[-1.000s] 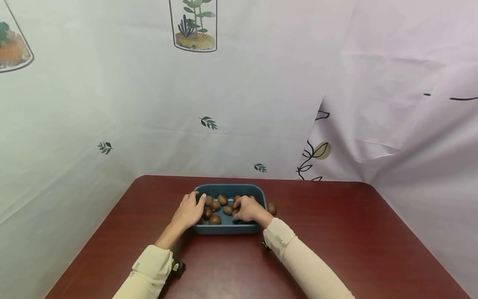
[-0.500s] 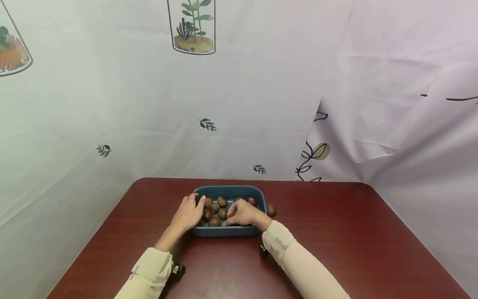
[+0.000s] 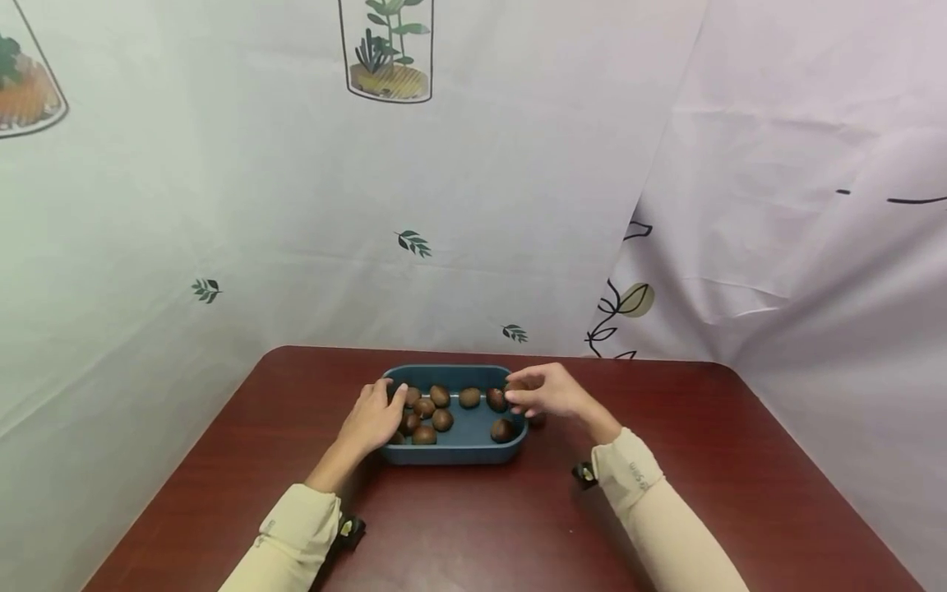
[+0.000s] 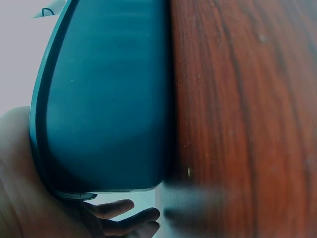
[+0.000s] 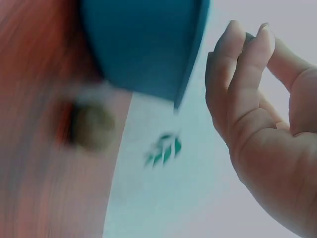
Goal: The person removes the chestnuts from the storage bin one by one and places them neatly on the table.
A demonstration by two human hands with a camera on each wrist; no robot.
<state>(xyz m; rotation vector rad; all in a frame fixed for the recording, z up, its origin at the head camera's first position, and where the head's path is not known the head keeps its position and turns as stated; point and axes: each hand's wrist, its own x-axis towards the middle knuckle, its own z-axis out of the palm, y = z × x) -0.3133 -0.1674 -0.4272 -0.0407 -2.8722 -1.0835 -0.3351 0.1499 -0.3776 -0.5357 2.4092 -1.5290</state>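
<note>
The right hand [image 3: 551,391] has lifted 1 brown chestnut [image 3: 514,386], pinched, toward the blue plastic tray's [image 3: 451,451] right rim; the left hand [image 3: 376,419] grips its left edge.

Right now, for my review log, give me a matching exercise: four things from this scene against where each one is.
Things:
1. left hand
2. right hand
3. blue tray
4. lone chestnut

Places:
A. on the red table, just outside the tray's right end
B. gripping the tray's left end
C. holding a chestnut at the tray's right rim
D. middle of the table, holding chestnuts

Pairs: 1-B, 2-C, 3-D, 4-A
</note>
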